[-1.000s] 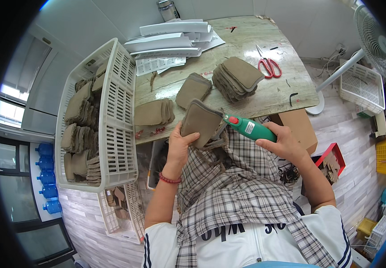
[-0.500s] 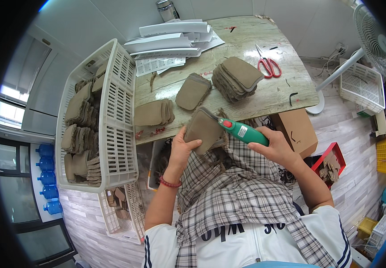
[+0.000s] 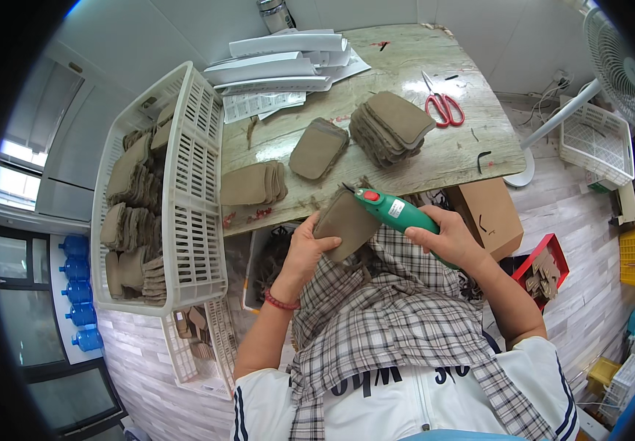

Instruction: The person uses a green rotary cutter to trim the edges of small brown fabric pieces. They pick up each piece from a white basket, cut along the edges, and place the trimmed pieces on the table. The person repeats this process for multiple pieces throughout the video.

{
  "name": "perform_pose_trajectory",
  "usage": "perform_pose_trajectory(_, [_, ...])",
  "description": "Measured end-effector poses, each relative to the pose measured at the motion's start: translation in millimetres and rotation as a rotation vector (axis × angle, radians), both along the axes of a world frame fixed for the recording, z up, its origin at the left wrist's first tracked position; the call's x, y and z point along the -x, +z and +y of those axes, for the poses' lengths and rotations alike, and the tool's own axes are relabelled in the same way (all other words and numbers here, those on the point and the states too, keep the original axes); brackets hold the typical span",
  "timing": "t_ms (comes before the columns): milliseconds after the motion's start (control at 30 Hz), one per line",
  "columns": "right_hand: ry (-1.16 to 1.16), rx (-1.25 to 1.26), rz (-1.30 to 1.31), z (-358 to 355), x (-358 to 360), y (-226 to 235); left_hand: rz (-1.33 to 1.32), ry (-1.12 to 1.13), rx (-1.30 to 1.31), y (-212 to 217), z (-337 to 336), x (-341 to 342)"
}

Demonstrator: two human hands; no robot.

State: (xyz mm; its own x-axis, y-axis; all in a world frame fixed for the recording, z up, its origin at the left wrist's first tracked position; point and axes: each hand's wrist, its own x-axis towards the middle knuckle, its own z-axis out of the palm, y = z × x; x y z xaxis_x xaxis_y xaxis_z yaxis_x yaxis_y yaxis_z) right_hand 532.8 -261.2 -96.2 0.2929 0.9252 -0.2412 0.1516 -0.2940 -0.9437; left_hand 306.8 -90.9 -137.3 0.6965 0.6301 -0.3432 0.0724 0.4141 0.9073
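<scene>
1. Now our left hand (image 3: 304, 250) grips a brown felt piece (image 3: 347, 222) from below, tilted up over our lap at the tabletop's (image 3: 405, 66) near edge, so its rim faces the tool.
2. Our right hand (image 3: 446, 237) is wrapped around a green electric trimmer (image 3: 398, 213), its tip touching the piece's far edge.
3. Stacks of similar pieces (image 3: 391, 125) lie farther off within reach; a white basket (image 3: 185, 191) at left holds more, red scissors (image 3: 442, 106) lie far right.

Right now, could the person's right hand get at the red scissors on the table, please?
Probably not at once: the right hand is gripping the green tool, and the red scissors lie apart across the table.
</scene>
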Motion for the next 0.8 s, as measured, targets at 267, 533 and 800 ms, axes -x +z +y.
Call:
perform_pose_trajectory(267, [0.081,0.063,0.065,-9,-11,12,0.104,-0.025,-0.083,18,28,20])
perform_pose_trajectory(533, [0.134,0.101,0.076,-12,-8,2,-0.066,0.165,-0.033,7,39,28])
perform_pose_trajectory(800, [0.204,0.078,-0.076,-13,-8,-2,-0.058,0.147,-0.053,10,35,24])
